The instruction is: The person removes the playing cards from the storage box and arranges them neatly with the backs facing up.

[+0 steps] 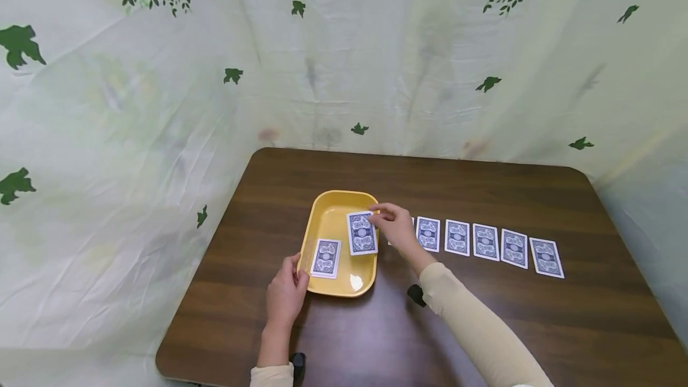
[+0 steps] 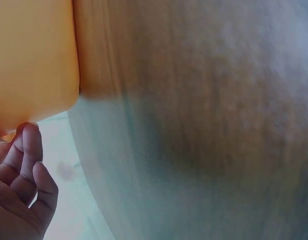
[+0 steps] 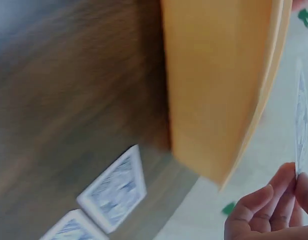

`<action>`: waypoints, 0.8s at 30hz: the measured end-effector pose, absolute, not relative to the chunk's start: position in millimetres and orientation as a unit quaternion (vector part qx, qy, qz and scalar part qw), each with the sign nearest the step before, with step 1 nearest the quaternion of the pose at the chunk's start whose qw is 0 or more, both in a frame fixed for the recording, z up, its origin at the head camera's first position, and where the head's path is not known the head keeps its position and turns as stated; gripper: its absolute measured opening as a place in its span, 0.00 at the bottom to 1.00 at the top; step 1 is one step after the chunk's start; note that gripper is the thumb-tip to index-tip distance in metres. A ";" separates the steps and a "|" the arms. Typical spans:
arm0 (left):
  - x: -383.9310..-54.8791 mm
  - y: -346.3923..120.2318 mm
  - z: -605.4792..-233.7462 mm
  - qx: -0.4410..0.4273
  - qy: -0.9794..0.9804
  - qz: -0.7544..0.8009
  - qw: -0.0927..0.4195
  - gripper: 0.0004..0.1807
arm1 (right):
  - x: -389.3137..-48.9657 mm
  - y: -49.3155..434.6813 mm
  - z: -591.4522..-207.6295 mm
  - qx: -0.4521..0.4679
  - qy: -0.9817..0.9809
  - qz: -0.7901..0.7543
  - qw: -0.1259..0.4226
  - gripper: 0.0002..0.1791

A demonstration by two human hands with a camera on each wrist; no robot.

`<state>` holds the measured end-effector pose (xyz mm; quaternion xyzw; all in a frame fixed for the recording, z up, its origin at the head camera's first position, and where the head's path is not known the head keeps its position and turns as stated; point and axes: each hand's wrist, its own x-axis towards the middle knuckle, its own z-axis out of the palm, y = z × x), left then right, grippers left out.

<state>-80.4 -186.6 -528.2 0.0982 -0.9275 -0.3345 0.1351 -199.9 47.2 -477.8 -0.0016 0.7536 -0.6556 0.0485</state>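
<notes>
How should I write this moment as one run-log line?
right hand: pinches card above tray | left hand: holds tray | in tray: another card | table: card row

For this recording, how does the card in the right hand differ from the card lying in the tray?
The held card is pinched by the right hand above the tray; the lying card rests inside it. The held card is over the tray's right side, while the lying card is nearer its left edge. Both show blue-and-white patterned backs.
</notes>
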 end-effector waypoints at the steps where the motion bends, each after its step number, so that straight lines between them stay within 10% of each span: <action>1: -80.3 -186.5 -528.4 0.100 -0.928 -0.334 0.133 0.20 | -197.2 54.5 -479.0 0.010 0.748 -0.662 0.043 0.15; 24: -84.1 -184.7 -528.0 0.102 -0.931 -0.329 0.119 0.21 | -157.7 113.5 -541.5 0.153 0.770 -0.619 0.023 0.11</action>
